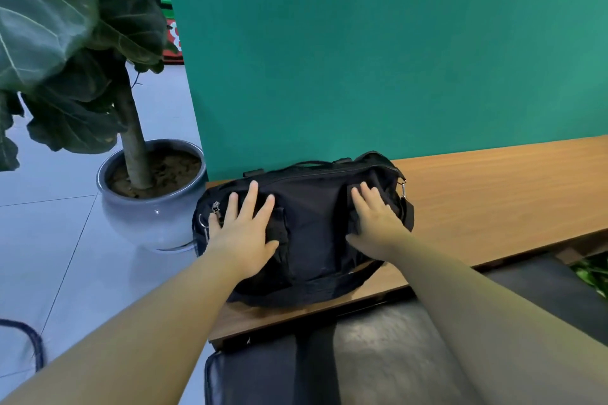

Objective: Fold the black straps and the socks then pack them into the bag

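Black duffel bag [312, 227] lies on its side at the left end of a wooden bench top [493, 194], lower centre of the frame, backed against a teal wall [378, 43]. Top zipper line runs closed along its upper edge; carry handles [312, 164] poke up behind it. Metal clips show at both ends: one by the zipper pull at left [215, 207], one at right [402, 189]. A black shoulder strap [358, 273] trails along the bag's lower right edge onto the wood.

Left hand [241, 230] rests flat on the bag's left half, fingers straight and spread, thumb out toward the middle. Right hand [373, 220] rests flat on the right half, fingers straight and closer together, thumb laid out to the left. Neither hand pinches or grips anything. Both bare forearms reach in from the bottom of the frame.

No socks or loose straps visible outside the bag.

Upper left: large-leaved potted plant [65, 26] in a pale glazed pot [148, 214] on a tiled floor [49, 240], pot just beside the bag's left end. Dark padded seat [378, 355] at bottom, under the bench edge. Dark cable [31, 339] at lower left.
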Demonstrator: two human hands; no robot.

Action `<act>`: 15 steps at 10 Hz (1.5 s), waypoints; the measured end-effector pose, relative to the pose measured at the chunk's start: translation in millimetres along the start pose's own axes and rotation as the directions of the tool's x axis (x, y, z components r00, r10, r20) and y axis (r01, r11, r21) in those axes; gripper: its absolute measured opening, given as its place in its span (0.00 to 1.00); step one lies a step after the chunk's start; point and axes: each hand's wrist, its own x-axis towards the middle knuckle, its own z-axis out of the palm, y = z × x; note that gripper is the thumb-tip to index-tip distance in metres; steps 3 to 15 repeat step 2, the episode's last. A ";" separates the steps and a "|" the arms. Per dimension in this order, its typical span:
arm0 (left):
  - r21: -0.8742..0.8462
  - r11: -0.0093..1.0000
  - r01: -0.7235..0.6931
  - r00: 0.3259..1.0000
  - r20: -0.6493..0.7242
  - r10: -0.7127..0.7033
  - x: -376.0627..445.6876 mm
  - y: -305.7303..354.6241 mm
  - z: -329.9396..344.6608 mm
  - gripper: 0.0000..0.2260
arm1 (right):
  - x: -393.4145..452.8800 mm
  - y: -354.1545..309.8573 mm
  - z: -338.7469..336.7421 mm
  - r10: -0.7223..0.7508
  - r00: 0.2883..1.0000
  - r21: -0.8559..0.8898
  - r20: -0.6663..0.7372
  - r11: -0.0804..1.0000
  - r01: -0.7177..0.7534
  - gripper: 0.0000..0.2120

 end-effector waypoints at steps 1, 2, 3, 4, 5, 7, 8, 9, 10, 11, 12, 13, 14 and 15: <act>0.079 0.995 0.053 0.997 0.052 -0.057 0.1 0.8 1.3 0.31 | -7.5 -2.3 7.8 0.022 0.998 0.042 0.062 0.999 -0.025 0.39; 0.128 0.990 0.052 0.997 0.043 -0.058 -4.2 4.1 -9.1 0.30 | -22.0 -3.2 6.5 0.048 0.998 0.098 0.036 0.994 -0.052 0.35; 0.128 0.990 0.052 0.997 0.043 -0.058 -4.2 4.1 -9.1 0.30 | -22.0 -3.2 6.5 0.048 0.998 0.098 0.036 0.994 -0.052 0.35; 0.128 0.990 0.052 0.997 0.043 -0.058 -4.2 4.1 -9.1 0.30 | -22.0 -3.2 6.5 0.048 0.998 0.098 0.036 0.994 -0.052 0.35; 0.128 0.990 0.052 0.997 0.043 -0.058 -4.2 4.1 -9.1 0.30 | -22.0 -3.2 6.5 0.048 0.998 0.098 0.036 0.994 -0.052 0.35; 0.128 0.990 0.052 0.997 0.043 -0.058 -4.2 4.1 -9.1 0.30 | -22.0 -3.2 6.5 0.048 0.998 0.098 0.036 0.994 -0.052 0.35; 0.128 0.990 0.052 0.997 0.043 -0.058 -4.2 4.1 -9.1 0.30 | -22.0 -3.2 6.5 0.048 0.998 0.098 0.036 0.994 -0.052 0.35; 0.128 0.990 0.052 0.997 0.043 -0.058 -4.2 4.1 -9.1 0.30 | -22.0 -3.2 6.5 0.048 0.998 0.098 0.036 0.994 -0.052 0.35; 0.128 0.990 0.052 0.997 0.043 -0.058 -4.2 4.1 -9.1 0.30 | -22.0 -3.2 6.5 0.048 0.998 0.098 0.036 0.994 -0.052 0.35; 0.128 0.990 0.052 0.997 0.043 -0.058 -4.2 4.1 -9.1 0.30 | -22.0 -3.2 6.5 0.048 0.998 0.098 0.036 0.994 -0.052 0.35; 0.128 0.990 0.052 0.997 0.043 -0.058 -4.2 4.1 -9.1 0.30 | -22.0 -3.2 6.5 0.048 0.998 0.098 0.036 0.994 -0.052 0.35; 0.128 0.990 0.052 0.997 0.043 -0.058 -4.2 4.1 -9.1 0.30 | -22.0 -3.2 6.5 0.048 0.998 0.098 0.036 0.994 -0.052 0.35; 0.128 0.990 0.052 0.997 0.043 -0.058 -4.2 4.1 -9.1 0.30 | -22.0 -3.2 6.5 0.048 0.998 0.098 0.036 0.994 -0.052 0.35; 0.128 0.990 0.052 0.997 0.043 -0.058 -4.2 4.1 -9.1 0.30 | -22.0 -3.2 6.5 0.048 0.998 0.098 0.036 0.994 -0.052 0.35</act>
